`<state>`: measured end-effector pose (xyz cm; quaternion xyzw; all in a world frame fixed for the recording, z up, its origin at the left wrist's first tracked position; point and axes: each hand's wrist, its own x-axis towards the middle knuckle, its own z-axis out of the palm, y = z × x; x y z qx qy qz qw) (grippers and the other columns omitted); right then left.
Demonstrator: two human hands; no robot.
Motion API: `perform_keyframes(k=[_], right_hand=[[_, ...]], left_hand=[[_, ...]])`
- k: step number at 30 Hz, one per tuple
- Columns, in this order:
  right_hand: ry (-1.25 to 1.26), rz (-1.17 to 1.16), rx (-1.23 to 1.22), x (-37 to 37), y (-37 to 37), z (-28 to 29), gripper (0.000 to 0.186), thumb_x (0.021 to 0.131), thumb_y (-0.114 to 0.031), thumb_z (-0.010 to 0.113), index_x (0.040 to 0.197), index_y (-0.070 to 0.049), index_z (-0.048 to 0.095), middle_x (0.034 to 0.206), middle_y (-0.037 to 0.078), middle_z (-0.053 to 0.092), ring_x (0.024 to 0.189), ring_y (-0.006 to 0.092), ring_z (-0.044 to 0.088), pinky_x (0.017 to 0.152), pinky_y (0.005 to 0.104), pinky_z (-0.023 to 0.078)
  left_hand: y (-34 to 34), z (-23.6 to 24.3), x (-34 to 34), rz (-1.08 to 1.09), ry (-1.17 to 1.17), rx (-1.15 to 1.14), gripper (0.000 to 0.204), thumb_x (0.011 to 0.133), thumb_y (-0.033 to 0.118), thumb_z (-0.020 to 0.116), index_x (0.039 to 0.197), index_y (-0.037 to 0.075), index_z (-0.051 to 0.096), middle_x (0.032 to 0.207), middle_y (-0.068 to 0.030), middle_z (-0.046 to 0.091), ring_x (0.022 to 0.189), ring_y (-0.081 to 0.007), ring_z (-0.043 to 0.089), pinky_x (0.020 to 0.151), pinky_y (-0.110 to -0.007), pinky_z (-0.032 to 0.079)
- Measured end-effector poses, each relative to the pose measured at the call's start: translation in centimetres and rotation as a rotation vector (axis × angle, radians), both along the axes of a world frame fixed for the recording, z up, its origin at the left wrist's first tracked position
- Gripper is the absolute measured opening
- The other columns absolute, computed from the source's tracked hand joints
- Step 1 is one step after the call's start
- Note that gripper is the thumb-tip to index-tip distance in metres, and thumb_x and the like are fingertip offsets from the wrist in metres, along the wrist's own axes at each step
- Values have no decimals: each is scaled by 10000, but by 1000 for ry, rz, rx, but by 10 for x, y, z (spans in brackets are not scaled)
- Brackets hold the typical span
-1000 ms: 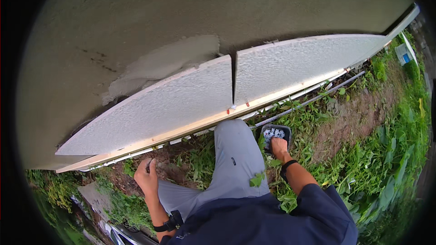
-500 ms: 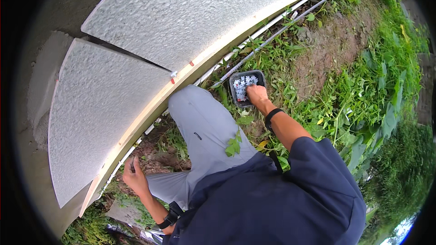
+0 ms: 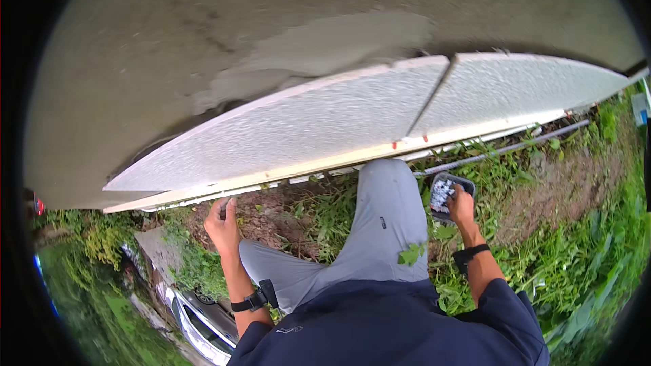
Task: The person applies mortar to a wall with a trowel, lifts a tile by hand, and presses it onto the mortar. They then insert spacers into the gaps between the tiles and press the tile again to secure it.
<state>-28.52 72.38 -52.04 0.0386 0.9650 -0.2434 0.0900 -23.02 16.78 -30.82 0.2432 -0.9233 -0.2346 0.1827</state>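
Note:
My right hand (image 3: 462, 207) reaches into a small black plastic tub (image 3: 468, 181), its fingers curled down among small white plastic tile spacers (image 3: 442, 192). What those fingers grip, if anything, is hidden. Off to the left, my left hand (image 3: 222, 227) is raised with thumb and fingers bent together, close to the front edge of the slabs; something small and dark may be between them. Two grey speckled slabs (image 3: 305, 120) (image 3: 522, 91) lie side by side with a narrow gap. Red and white clips (image 3: 405, 141) sit at the front end of that gap.
A pale wooden batten (image 3: 298, 166) runs along the slabs' front edge. Beyond them spreads wet grey cement (image 3: 203, 47). A grey pipe (image 3: 502, 151) lies on the weedy ground near the tub. My bent knee (image 3: 386, 176) almost meets the batten. A car (image 3: 200, 322) stands at lower left.
My view has swung left, so slabs, tub and hands appear shifted and turned. My right hand is still in the tub, and my left hand stays beside the slabs' edge.

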Motion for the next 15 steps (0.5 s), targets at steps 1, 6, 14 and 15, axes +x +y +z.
perform_keyframes(k=[1, 6, 14, 15], right_hand=[[21, -14, -16, -2, 6, 7, 299, 759, -115, 672, 1040, -34, 611, 765, 224, 636, 760, 434, 616, 684, 503, 481], [152, 25, -52, -13, -10, 84, 183, 813, -99, 655, 947, 22, 624, 807, 184, 683, 728, 320, 677, 656, 377, 515], [197, 126, -236, -21, -151, 249, 130, 809, -78, 661, 900, 5, 618, 704, 151, 623, 623, 275, 594, 621, 355, 466], [177, 108, -260, -19, -168, 273, 135, 805, -85, 664, 900, 3, 625, 696, 144, 613, 617, 262, 583, 622, 348, 463]], left_hand=[[-20, 2, 2, 94, 92, 92, 234, 874, 172, 689, 984, -35, 691, 822, -123, 694, 734, -178, 635, 698, -309, 495], [-103, 38, 11, 325, 487, 132, 341, 868, 198, 710, 1082, -62, 656, 880, -120, 691, 741, -154, 616, 695, -306, 503], [-194, 126, 8, 210, 368, 147, 417, 816, 238, 756, 1098, -49, 651, 972, -183, 696, 867, -244, 685, 790, -331, 533], [-193, 137, 6, 208, 310, 159, 429, 788, 254, 777, 1073, -43, 660, 957, -183, 697, 860, -261, 689, 783, -341, 537]])
